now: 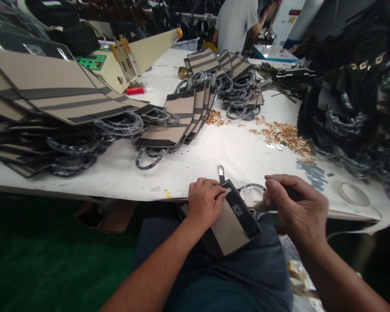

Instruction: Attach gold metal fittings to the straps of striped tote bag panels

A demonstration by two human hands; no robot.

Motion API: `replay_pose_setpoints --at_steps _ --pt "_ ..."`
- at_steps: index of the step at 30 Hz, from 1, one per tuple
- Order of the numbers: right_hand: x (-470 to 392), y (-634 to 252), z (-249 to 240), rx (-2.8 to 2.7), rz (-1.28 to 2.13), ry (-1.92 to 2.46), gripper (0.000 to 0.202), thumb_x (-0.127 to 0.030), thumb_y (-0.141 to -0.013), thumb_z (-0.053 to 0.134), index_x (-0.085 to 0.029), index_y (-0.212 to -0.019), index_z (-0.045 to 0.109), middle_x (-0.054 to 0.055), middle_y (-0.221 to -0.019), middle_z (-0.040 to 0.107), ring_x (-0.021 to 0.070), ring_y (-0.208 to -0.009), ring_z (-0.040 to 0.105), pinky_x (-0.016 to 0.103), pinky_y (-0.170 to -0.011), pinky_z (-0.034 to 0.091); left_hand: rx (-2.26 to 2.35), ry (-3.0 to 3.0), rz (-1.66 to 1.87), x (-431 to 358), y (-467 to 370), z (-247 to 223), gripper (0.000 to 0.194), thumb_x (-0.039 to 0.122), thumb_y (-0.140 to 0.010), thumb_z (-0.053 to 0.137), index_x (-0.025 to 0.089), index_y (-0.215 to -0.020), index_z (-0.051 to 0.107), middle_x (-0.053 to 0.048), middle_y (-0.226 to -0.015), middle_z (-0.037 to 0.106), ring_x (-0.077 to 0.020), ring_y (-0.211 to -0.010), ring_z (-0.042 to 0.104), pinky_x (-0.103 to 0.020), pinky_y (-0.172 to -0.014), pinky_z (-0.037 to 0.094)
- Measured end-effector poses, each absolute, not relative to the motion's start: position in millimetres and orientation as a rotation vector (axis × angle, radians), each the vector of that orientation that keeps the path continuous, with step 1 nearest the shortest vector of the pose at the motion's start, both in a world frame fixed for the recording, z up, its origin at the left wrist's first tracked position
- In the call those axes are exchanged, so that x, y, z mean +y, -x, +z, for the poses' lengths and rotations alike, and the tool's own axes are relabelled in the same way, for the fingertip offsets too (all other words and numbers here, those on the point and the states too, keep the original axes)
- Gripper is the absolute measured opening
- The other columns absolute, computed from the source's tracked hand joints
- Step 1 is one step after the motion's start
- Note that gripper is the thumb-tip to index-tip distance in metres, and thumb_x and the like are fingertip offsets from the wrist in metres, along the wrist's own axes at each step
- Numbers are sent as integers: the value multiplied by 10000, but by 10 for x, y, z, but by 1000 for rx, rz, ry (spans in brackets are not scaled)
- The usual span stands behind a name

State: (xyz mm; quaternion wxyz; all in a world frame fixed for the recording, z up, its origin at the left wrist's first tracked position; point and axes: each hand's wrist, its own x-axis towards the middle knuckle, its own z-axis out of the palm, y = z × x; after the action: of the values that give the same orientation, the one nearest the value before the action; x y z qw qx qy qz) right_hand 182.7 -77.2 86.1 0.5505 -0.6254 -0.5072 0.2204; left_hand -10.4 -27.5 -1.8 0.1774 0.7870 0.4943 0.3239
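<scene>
A taupe bag panel (233, 229) with a black top band lies tilted across my lap, against the table's front edge. A metal plate (237, 210) sits in the band, and a small metal piece (229, 190) is near its upper end. My left hand (205, 201) grips the panel's upper left part, fingertips beside that piece. A dark strap with a metal tip (221, 173) sticks out beyond the panel. My right hand (297, 206) is closed round a dark-handled tool (293, 193), just right of the plastic-wrapped handle (251, 186). The tool's exact kind is unclear.
Stacked bag panels (84, 97) fill the table's left, with more (195, 108) in the middle. Gold metal fittings (287, 136), grey slips (312, 173) and a tape roll (354, 193) lie to the right. A beige machine (112, 69) and a person (235, 24) are behind.
</scene>
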Motion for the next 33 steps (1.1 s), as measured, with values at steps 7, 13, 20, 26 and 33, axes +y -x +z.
replay_pose_setpoints --at_steps 7,13,20,26,33 --pt "-347 -1644 565 -1042 758 1242 267 -466 -936 782 -203 -925 734 -20 -611 628 160 -541 613 289 -528 516 1435 -2232 780 -210 70 116 26 297 -915 806 321 -907 813 9 -1050 783 -266 -1052 615 -460 -854 435" --pt "-42 -1679 628 -716 1040 930 455 -527 -944 737 -214 -700 515 -75 -583 449 82 -430 434 228 -425 395 1438 -2221 785 -208 59 102 67 269 -904 815 336 -911 814 14 -1055 780 -256 -1059 614 -464 -880 435" --pt "301 -1668 520 -471 1204 925 485 -495 -774 852 -225 -679 461 -106 -545 373 62 -405 338 204 -377 322 1429 -2182 811 -198 59 76 67 276 -896 830 338 -888 806 32 -1050 776 -241 -1059 619 -464 -894 431" --pt "223 -1560 538 -698 1181 957 455 -498 -882 774 -235 -671 468 -95 -538 387 79 -391 349 230 -378 311 1423 -2158 808 -194 72 80 72 272 -895 830 337 -902 799 31 -1065 782 -244 -1068 625 -466 -905 430" --pt "-15 -1354 594 -1295 1013 1142 457 -520 -983 698 -227 -662 557 -43 -544 520 125 -496 448 273 -495 388 1534 -2104 756 -175 87 128 227 318 -861 831 287 -1072 757 -12 -981 770 -288 -1038 650 -450 -877 474"
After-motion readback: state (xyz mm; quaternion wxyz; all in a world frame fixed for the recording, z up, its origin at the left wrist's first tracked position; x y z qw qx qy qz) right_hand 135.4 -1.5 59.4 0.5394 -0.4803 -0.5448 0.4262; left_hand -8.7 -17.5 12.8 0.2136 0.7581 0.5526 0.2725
